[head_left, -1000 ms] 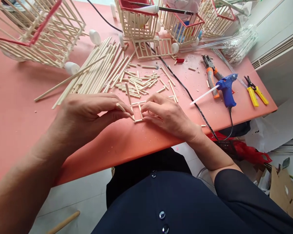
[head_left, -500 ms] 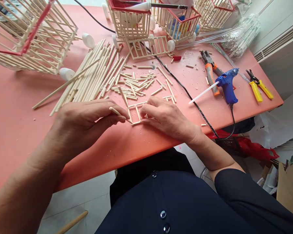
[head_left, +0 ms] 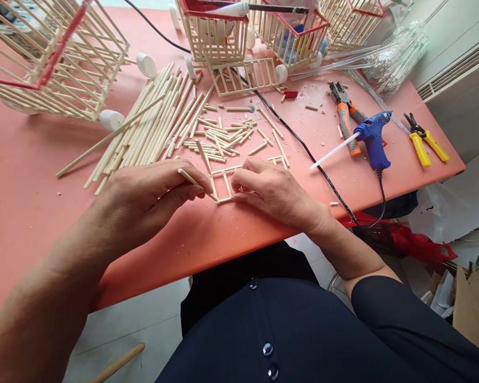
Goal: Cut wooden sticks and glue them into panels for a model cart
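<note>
A small frame of wooden sticks [head_left: 226, 185] lies on the pink table near its front edge. My left hand [head_left: 159, 189] is closed, pinching a short wooden stick [head_left: 187, 175] that slants down to the frame's lower left corner. Another stick [head_left: 203, 157] rises from the frame's upper left corner. My right hand [head_left: 269, 194] has its fingers curled on the right part of the frame, hiding that end. Just beyond the hands is a loose heap of short cut sticks [head_left: 219, 135]. A bundle of longer sticks [head_left: 143, 127] lies at the left.
Stick-built baskets with red rims [head_left: 219, 45] stand along the back, and a larger basket [head_left: 99, 80] is at far left. On the right lie a blue glue gun [head_left: 373, 138], orange-handled pliers [head_left: 345, 119] and yellow-handled cutters [head_left: 423, 143]. A black cord [head_left: 299, 143] crosses the table.
The stick in my left hand is tilted slightly more upright over the frame's corner. My right hand stays on the frame. The whole view has shifted slightly.
</note>
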Demonstrator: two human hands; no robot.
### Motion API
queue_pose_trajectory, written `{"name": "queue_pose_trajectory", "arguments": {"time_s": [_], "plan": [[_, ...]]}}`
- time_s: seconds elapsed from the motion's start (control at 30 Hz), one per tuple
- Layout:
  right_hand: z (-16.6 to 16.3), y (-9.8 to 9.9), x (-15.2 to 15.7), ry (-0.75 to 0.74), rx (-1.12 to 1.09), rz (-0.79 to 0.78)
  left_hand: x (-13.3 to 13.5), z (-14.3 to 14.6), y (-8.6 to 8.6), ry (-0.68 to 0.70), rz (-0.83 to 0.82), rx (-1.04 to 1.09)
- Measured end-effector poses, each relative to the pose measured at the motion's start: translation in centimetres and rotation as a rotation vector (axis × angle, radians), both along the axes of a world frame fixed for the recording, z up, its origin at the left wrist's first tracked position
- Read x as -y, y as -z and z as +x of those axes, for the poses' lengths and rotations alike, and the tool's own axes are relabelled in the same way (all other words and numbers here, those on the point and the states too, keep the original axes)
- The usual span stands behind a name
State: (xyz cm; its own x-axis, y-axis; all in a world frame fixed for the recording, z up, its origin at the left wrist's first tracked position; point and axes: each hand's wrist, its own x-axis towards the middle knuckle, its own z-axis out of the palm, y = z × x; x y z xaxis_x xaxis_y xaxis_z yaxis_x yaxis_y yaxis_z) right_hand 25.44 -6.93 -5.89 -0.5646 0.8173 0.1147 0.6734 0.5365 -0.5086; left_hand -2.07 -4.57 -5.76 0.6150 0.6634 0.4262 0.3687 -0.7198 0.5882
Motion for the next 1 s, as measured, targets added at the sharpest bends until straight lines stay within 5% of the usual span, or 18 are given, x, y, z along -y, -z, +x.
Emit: {"name": "queue_pose_trajectory", "arguments": {"time_s": [1.0], "plan": [[0.04, 0.01, 0.03, 0.036, 0.006, 0.000, 0.02, 0.37, -0.35, 0.068, 0.100, -0.018]]}}
